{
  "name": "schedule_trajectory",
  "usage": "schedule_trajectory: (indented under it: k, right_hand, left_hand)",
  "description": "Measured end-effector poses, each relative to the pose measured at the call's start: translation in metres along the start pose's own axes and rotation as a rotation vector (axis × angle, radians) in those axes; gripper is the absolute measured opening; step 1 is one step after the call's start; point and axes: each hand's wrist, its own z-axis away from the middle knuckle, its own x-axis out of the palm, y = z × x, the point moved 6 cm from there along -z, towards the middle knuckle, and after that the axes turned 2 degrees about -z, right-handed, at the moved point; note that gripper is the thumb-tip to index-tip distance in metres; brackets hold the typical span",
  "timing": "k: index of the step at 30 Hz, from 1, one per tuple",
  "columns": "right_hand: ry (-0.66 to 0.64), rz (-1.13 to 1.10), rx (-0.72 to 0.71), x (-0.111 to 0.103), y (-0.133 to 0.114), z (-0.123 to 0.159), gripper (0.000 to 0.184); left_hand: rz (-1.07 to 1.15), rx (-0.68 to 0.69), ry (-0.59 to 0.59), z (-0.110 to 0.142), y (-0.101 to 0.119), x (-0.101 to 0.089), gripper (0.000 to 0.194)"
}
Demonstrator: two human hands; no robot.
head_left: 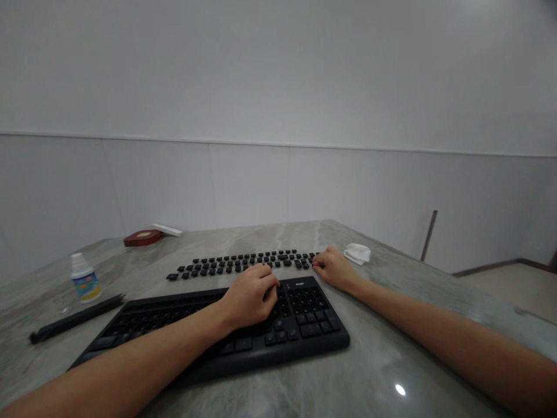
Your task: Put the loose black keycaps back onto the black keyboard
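Observation:
A black keyboard [243, 361] lies at an angle on the table, many of its key positions bare and some keys still fitted at the lower right. My left hand [250, 296] rests over its middle, fingers curled together near the top edge; what they hold, if anything, is hidden. Beyond the keyboard, loose black keycaps [226, 264] are laid out in several rows. At the right end of these rows is my right hand [334, 268], its thumb and fingertips pinched around a dark keycap.
A crumpled white cloth [357, 253] lies right of my right hand. To the left stand a white spray bottle [85, 280] with a colourful label and a long black brush-like tool [78, 318]. A reddish-brown box [143, 237] and a white strip [167, 230] sit by the wall.

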Motion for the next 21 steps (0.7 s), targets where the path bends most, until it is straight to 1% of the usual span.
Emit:
schedule_trajectory:
  k: [4, 6, 8, 9, 11, 13, 15, 18, 21]
  right_hand:
    - [0.001, -0.007, 0.019, -0.005, -0.004, 0.000, 0.018]
    - [0.027, -0.031, 0.026, -0.012, -0.009, 0.002, 0.015]
    - [0.079, -0.143, -0.008, -0.023, -0.021, 0.007, 0.010]
    - [0.108, -0.246, -0.045, -0.030, -0.029, 0.011, 0.006]
    - [0.073, -0.435, -0.134, -0.037, -0.049, 0.020, 0.003]
    - [0.014, -0.565, -0.174, -0.040, -0.066, 0.029, 0.007]
    - [-0.032, -0.646, -0.196, -0.042, -0.080, 0.035, 0.009]
    - [-0.084, -0.710, -0.172, -0.037, -0.091, 0.041, 0.009]
    - [-0.144, -0.786, -0.131, -0.025, -0.092, 0.046, 0.010]
  left_hand:
    - [0.010, 0.019, -0.012, 0.000, 0.001, 0.001, 0.020]
    - [0.019, 0.027, -0.015, 0.000, 0.002, 0.000, 0.020]
    - [0.023, 0.046, -0.022, -0.001, 0.004, 0.000, 0.020]
    - [0.025, 0.062, -0.026, -0.001, 0.005, 0.000, 0.020]
    - [0.035, 0.102, -0.038, -0.001, 0.008, 0.000, 0.021]
    - [0.043, 0.147, -0.053, -0.001, 0.011, 0.000, 0.021]
    - [0.043, 0.185, -0.070, -0.001, 0.014, 0.000, 0.021]
    - [0.056, 0.242, -0.099, 0.001, 0.018, 0.000, 0.022]
    - [0.106, 0.266, -0.135, 0.002, 0.020, 0.001, 0.023]
